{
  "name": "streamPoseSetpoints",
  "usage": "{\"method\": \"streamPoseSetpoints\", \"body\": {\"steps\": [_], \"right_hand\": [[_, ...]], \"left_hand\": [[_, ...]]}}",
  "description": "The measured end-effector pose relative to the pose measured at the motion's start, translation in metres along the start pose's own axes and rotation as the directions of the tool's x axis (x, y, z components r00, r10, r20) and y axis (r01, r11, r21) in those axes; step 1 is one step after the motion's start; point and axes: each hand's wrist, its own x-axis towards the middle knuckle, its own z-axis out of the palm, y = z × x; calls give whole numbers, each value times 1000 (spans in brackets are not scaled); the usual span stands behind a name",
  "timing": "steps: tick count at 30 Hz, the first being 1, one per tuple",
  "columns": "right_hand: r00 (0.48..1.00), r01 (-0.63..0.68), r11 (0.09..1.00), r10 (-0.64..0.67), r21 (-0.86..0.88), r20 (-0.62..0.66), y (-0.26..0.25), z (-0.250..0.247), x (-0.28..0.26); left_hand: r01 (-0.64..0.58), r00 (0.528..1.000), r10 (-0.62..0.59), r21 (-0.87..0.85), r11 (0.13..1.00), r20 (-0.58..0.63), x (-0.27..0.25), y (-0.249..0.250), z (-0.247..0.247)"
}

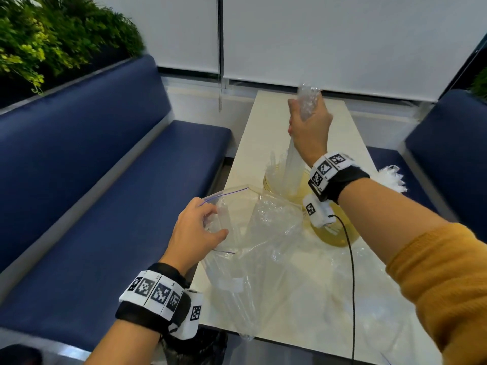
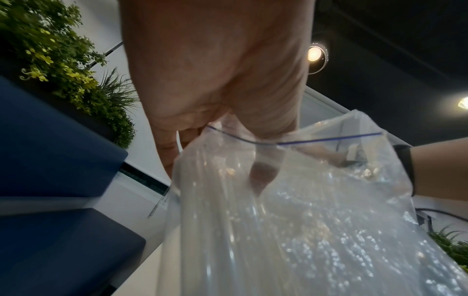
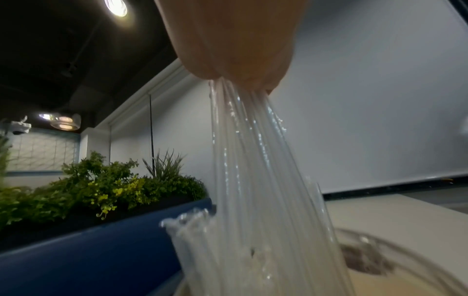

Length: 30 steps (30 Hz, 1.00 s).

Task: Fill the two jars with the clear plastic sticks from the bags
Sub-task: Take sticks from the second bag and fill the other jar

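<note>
Right hand (image 1: 309, 130), upper centre of the head view: fingers closed round a bundle of clear plastic sticks (image 1: 291, 167), gripped near its upper end, with stick ends and crinkled film showing above the fist. The bundle hangs down and to the left of the frame, its lower ends inside the far jar (image 1: 271, 184) — a clear, yellow-tinted jar at mid-frame that also holds other sticks leaning against its rim. In the right wrist view the sticks (image 3: 253, 180) fan down from under the hand (image 3: 235, 40) into the jar mouth at the bottom of the frame.

Left hand (image 1: 196, 229), lower left of centre: thumb and fingers pinch the open mouth of a clear zip bag (image 1: 250, 259), recognisable by a thin blue line along its seal. The left wrist view shows the thumb (image 2: 263, 174) inside the bag (image 2: 303, 220) behind the film, the other fingers outside it, and sticks lying lengthwise within.

A second jar (image 1: 340, 237) stands lower right of the first, largely hidden behind the right wrist; its contents cannot be judged. Bag and jars rest on a cream table (image 1: 266, 122). A crumpled clear bag (image 1: 390, 177) lies on the blue bench seat (image 1: 387, 159) at right — a longer blue bench (image 1: 105, 180) fills the left, with green plants (image 1: 52, 35) at upper left.
</note>
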Motion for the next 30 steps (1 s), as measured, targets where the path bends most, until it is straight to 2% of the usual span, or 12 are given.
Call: {"method": "streamPoseSetpoints", "body": {"steps": [7,10,15,18,22,24,26,30], "right_hand": [[989,-145,987,147,-72,22,44,1,-37],[986,-163,985,165,-48,36,54,-5,-52],[982,-183,967,186,-175,5,65,-12,-77],[995,-101,975,99,-198,-17,59,-16,-76],[998,61,988,-60,-141,12,42,-23,-60],[990,142,969,-137,-204,41,45,-25,-55],[977,208,918,-175,-339,125,55,-27,-62],[939,294,795,-136,-530,316,64,-32,-84]], "left_hand": [[21,1000,-21,2,1000,-1,-1,-6,-1],[15,1000,-15,-6,1000,-1,-2,-5,-2],[8,1000,-8,-8,1000,3,-2,-2,1],[1,1000,-1,-9,1000,2,-2,0,1],[-8,1000,9,-31,999,3,-4,2,1],[-12,1000,12,-34,999,7,-4,4,1],[-13,1000,13,-35,999,9,-5,5,1],[-15,1000,16,-47,999,13,-6,6,1]]}}
